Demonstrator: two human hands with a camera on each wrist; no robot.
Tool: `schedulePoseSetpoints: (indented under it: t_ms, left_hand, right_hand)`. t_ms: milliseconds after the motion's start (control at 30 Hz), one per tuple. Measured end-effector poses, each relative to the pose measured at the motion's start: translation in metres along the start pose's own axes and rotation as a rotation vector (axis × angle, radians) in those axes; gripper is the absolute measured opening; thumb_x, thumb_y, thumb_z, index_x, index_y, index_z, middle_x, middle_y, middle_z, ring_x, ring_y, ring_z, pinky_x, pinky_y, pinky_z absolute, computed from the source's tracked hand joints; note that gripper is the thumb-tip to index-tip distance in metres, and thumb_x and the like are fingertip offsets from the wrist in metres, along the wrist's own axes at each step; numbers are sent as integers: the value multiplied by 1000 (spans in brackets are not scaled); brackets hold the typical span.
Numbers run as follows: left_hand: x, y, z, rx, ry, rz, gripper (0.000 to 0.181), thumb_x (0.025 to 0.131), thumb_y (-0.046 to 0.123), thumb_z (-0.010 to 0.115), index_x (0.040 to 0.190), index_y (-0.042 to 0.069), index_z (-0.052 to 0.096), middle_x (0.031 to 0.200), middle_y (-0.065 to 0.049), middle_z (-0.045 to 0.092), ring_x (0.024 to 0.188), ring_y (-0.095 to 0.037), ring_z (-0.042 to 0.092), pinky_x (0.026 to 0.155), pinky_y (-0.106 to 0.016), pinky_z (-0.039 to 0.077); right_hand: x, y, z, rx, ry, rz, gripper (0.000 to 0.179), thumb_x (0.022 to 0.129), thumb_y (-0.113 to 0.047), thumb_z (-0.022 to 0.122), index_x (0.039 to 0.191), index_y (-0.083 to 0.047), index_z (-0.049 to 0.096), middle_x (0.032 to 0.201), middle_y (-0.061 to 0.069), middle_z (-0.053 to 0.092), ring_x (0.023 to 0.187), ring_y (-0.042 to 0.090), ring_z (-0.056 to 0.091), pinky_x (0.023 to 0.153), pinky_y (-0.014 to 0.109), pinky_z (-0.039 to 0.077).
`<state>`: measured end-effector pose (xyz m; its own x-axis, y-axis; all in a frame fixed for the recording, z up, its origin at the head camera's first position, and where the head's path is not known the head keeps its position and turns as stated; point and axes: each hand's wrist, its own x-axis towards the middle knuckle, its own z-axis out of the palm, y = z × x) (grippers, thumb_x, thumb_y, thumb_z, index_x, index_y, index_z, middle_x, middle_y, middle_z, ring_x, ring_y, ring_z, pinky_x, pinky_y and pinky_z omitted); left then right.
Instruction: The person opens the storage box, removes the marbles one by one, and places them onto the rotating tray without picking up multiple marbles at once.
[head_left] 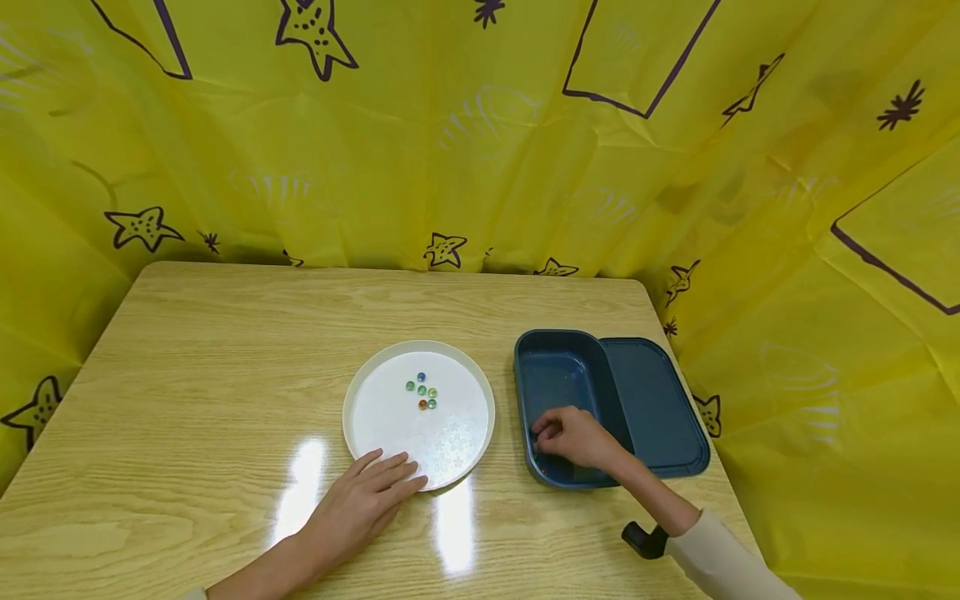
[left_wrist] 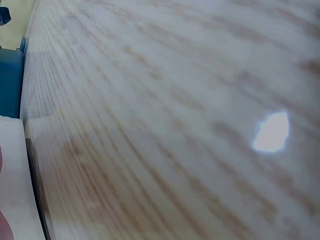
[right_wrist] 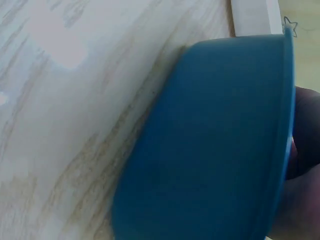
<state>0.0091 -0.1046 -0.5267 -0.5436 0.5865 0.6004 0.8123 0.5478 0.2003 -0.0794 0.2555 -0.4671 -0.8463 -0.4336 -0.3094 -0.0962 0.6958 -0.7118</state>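
A round white tray (head_left: pixel 382 417) holds several small glass marbles (head_left: pixel 422 390) in green, blue and orange near its middle. My left hand (head_left: pixel 360 504) lies at the tray's near rim, its fingers extended over the edge. To the right, my right hand (head_left: pixel 576 437) reaches into a dark blue rectangular box (head_left: pixel 555 367), thumb and fingers curled together near the left wall. Whether something is pinched in those fingertips I cannot tell. Tiny coloured spots show low in the box beside them. In the right wrist view, the box's outer wall (right_wrist: pixel 210 140) hides most of the fingers (right_wrist: pixel 306 132).
A matching blue lid (head_left: pixel 656 408) lies flat against the box's right side. The wooden table (head_left: pixel 225 350) reaches back to a yellow curtain (head_left: pixel 360 167) with starfish drawings, which also hangs along the right. Bright reflections lie on the tabletop near the tray.
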Motion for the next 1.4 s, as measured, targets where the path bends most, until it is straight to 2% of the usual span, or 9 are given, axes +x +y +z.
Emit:
schedulePoseSetpoints:
  t_ms: [233,567,1000,1200,1400]
  left_hand:
    - [1,0,-1,4,2,2,46,112,26,27,120,14,70,117,-8,71,113,-29,65,94,-52,50]
    - [1,0,-1,-4,-12,-1,47,112,27,25,122,15,70,118,-7,70,115,-28,64,95,-52,49]
    - [1,0,-2,-8,-22,-5,48,112,28,25,122,15,70,119,-7,70,115,-28,63,95,-52,49]
    - [1,0,-3,-5,-21,-5,47,112,28,25,122,15,70,119,-7,70,115,-28,63,95,-52,49]
    - [1,0,-3,-12,-22,0,43,112,27,30,122,15,69,119,-7,70,116,-29,63,95,-52,49]
  right_hand:
    - [1,1,5,-46,-2,2,14,87,-5,72,101,-1,71,84,-2,66,77,13,63,65,27,53]
    - [0,-3,9,-98,-3,-49,7,86,-1,71,93,-4,70,81,-4,65,74,10,61,63,26,51]
    - [1,-2,12,-158,11,-101,14,85,4,66,82,-10,69,74,-6,63,65,6,56,58,25,46]
    - [0,-4,7,-146,11,-109,13,87,1,67,84,-9,73,77,-6,66,68,6,61,60,25,50]
    - [0,-12,-6,-96,34,-75,4,90,-8,73,87,-9,75,80,-6,68,70,9,63,60,26,53]
